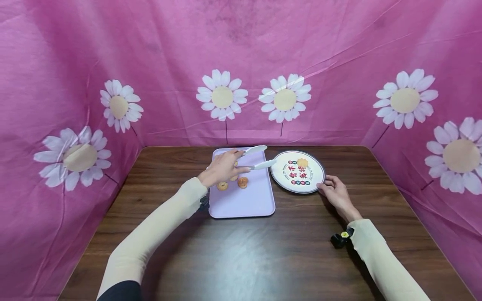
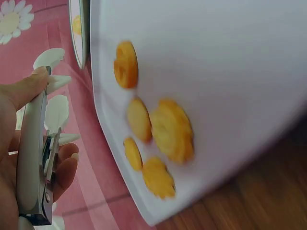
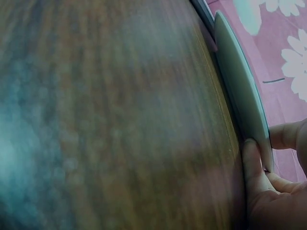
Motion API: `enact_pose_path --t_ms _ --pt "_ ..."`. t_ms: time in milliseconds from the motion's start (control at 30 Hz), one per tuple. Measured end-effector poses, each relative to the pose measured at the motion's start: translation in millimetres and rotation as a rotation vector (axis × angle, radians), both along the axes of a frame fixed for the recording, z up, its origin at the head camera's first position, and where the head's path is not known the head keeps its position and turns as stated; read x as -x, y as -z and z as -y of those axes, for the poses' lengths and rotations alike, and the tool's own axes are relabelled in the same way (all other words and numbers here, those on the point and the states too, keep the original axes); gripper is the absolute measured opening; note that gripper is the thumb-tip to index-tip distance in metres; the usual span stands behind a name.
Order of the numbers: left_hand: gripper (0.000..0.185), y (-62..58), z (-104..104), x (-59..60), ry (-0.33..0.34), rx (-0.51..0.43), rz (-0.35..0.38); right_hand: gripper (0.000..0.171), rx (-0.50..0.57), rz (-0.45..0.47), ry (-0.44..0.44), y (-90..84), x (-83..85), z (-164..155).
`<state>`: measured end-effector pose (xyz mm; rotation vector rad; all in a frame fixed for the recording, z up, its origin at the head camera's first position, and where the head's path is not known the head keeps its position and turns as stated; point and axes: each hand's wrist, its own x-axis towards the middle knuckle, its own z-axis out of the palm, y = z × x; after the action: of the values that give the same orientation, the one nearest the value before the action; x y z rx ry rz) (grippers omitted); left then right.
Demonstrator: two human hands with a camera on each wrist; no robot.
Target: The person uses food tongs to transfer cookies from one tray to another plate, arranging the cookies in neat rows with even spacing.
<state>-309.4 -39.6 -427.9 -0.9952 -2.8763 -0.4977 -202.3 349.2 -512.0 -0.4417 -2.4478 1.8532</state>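
Head view: left hand (image 1: 222, 167) grips one pair of tongs (image 1: 253, 158), tips apart, above the tray (image 1: 241, 200). Five cookies (image 2: 170, 129) sit on the tray, one on the plate (image 1: 297, 184). Right hand (image 1: 335, 193) pinches the plate's near rim. Bare table (image 1: 263, 255) lies nearer the person.

Dark wooden table (image 1: 263, 251): lilac tray (image 1: 244, 205) beside round printed plate (image 1: 291, 184).

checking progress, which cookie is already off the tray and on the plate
The lone cookie near the far side of the round printed plate. The other cookies sit clustered on the lilac tray, by the left hand.
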Motion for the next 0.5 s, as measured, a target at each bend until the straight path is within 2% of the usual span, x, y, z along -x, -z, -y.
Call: enact_pose_path --t_ms 233,500 --pt "0.073 -2.1 34 1.0 -0.06 0.006 0.034 0.066 -0.036 0.019 -0.005 -1.2 -1.3 -3" --pt "0.064 1.9 65 2.7 -0.101 0.049 0.016 0.064 -0.042 0.018 -0.008 0.4 0.5 0"
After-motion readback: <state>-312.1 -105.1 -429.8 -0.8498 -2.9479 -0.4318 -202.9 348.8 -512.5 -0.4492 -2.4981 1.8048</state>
